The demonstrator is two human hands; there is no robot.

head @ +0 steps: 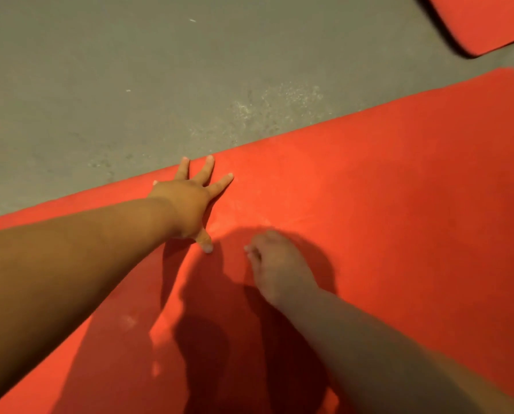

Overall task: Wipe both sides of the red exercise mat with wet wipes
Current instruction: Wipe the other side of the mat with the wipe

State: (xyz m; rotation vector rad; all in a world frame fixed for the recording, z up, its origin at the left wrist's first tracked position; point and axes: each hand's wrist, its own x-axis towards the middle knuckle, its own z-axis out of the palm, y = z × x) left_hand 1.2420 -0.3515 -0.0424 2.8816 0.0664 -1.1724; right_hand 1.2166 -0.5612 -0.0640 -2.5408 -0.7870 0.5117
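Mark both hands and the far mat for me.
left hand (190,201), head view, back of the hand.
right hand (276,264), head view, back of the hand.
far mat (488,22), head view, its red top surface.

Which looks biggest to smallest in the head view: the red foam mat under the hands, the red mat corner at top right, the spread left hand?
1. Red foam mat.
2. Red mat corner and spread left hand: alike; corner is cropped and farther, so unranked.

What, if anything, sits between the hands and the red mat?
Nothing visible. The left hand lies spread flat on the red mat; the right hand rests curled on it, its palm side hidden.
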